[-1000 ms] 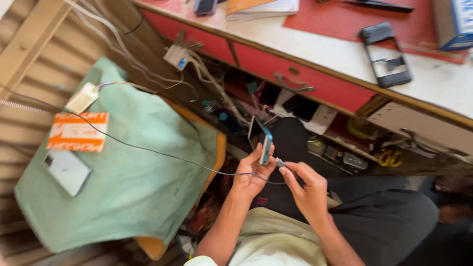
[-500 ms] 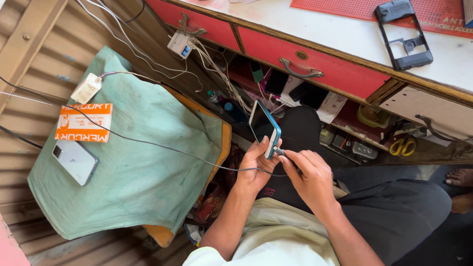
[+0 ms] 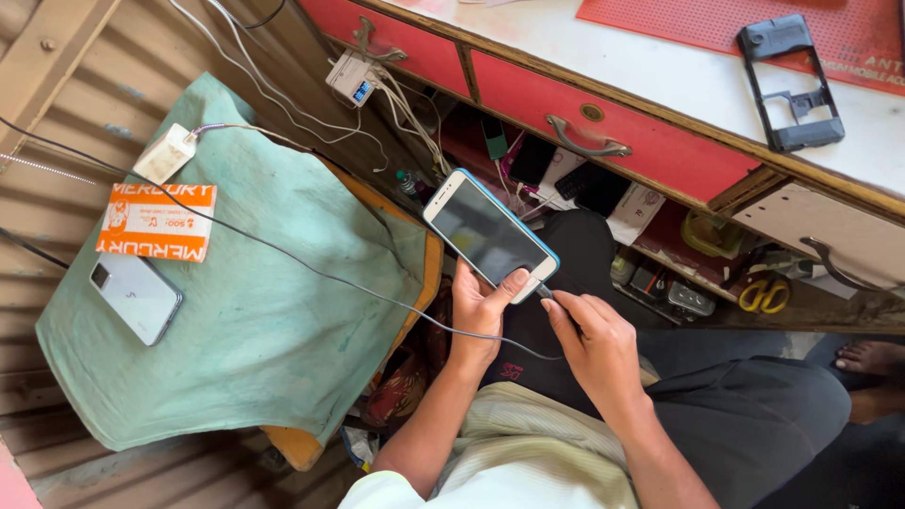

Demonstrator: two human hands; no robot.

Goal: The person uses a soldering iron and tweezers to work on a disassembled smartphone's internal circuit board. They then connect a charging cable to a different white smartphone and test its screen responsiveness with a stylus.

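My left hand [image 3: 483, 309] grips the lower end of a smartphone [image 3: 488, 232] with a blue rim and a dark screen, which faces up towards me. The fingers of my right hand [image 3: 589, 341] pinch the plug of a thin dark cable [image 3: 283, 253] at the phone's bottom edge. From there the cable runs left across a green cloth [image 3: 255, 320]. Both hands are over my lap, in front of the open desk shelves.
The green cloth covers a stool with an orange box [image 3: 156, 221], a white phone [image 3: 136, 297] and a white adapter [image 3: 165, 153]. A charger block with white cables [image 3: 353, 77] hangs by the red desk drawers [image 3: 603, 132]. A black phone frame [image 3: 790, 83] lies on the desktop.
The phone has turned from edge-on to screen-up and sits higher in my left hand. My right hand stays at its bottom edge with the plug. The view has shifted lower.
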